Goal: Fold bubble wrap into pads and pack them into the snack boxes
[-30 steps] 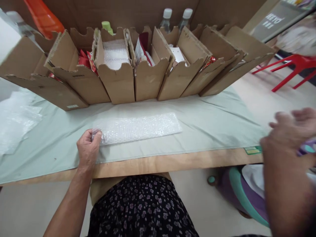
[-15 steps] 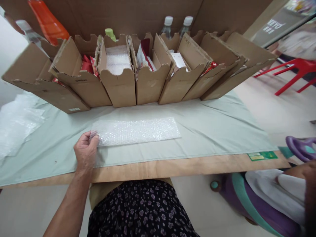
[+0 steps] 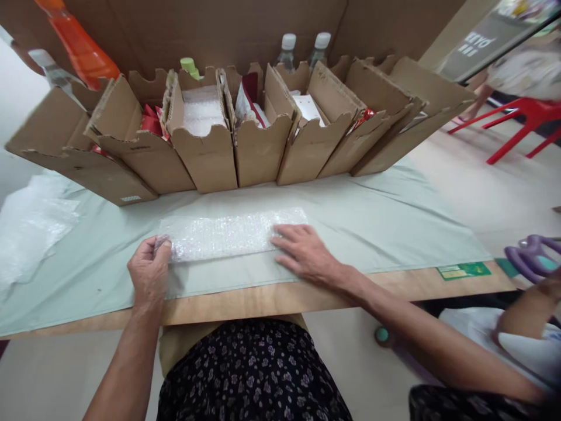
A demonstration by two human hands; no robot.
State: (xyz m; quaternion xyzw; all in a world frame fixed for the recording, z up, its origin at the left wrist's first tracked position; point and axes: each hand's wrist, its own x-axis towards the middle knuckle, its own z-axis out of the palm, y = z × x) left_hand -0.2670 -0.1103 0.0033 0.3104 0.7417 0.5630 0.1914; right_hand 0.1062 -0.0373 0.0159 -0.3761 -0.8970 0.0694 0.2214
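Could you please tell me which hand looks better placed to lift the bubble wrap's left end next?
Probably the left hand: it pinches that end of the bubble wrap between thumb and fingers, while the right hand is open over the other end.

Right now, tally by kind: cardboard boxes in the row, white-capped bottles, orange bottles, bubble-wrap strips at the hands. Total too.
Cardboard boxes in the row: 7
White-capped bottles: 3
Orange bottle: 1
Bubble-wrap strip, pinched by the left hand: 1
Total: 12
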